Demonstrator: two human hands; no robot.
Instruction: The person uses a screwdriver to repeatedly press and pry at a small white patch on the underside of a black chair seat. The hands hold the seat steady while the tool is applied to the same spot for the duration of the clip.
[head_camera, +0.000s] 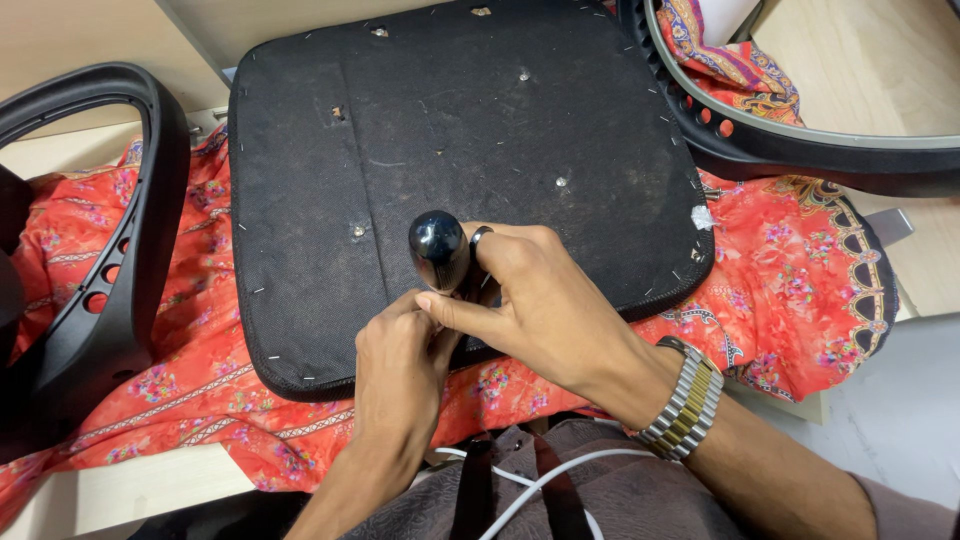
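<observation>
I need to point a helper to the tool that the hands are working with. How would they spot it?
Start at the big black fabric-covered seat base lying on the red floral cloth. At its near edge, the left hand and right hand meet around a glossy black rounded tool handle. It is the only shiny, bulbous thing on the matte fabric.

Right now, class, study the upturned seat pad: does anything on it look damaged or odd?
Yes. The seat pad's black underside fabric is torn at its right edge, where a pale patch shows through. The cloth is dusty and scuffed, with small holes around some of the bolt points. Both hands grip a black-handled tool on it.
</observation>
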